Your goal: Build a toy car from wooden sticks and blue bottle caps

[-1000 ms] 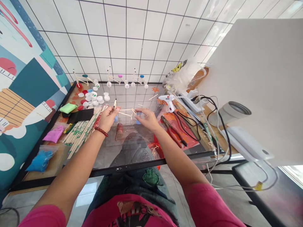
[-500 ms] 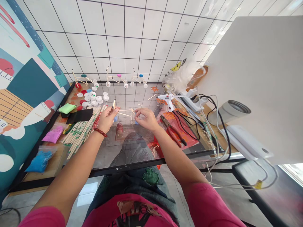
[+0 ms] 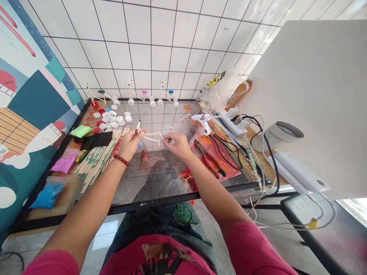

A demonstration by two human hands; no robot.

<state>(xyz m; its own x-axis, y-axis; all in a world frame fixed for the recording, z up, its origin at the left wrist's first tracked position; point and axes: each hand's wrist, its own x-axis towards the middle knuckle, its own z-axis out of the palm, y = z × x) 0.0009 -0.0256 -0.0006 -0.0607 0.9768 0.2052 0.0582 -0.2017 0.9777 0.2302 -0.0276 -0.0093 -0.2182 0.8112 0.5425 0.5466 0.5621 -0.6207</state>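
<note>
My left hand (image 3: 130, 143) is closed on a small frame of thin wooden sticks (image 3: 151, 136), with one dark-tipped stick standing up from its fingers. My right hand (image 3: 177, 144) pinches the other end of the same stick frame. Both hands hover over the glass table (image 3: 149, 179), a little in front of its middle. A blue bottle cap shows just under the right fingers, partly hidden.
A bundle of chopsticks (image 3: 99, 158) lies left, with bottle caps (image 3: 110, 118) beyond. Three stick bicycles (image 3: 143, 95) stand along the tiled wall. A white glue gun (image 3: 202, 121) and red pliers (image 3: 210, 158) lie right, with cables. Bags of pink and blue clay (image 3: 59, 175) sit at left.
My right hand's fingers have closed from spread to a pinch on the stick frame's end. The left hand stays almost still.
</note>
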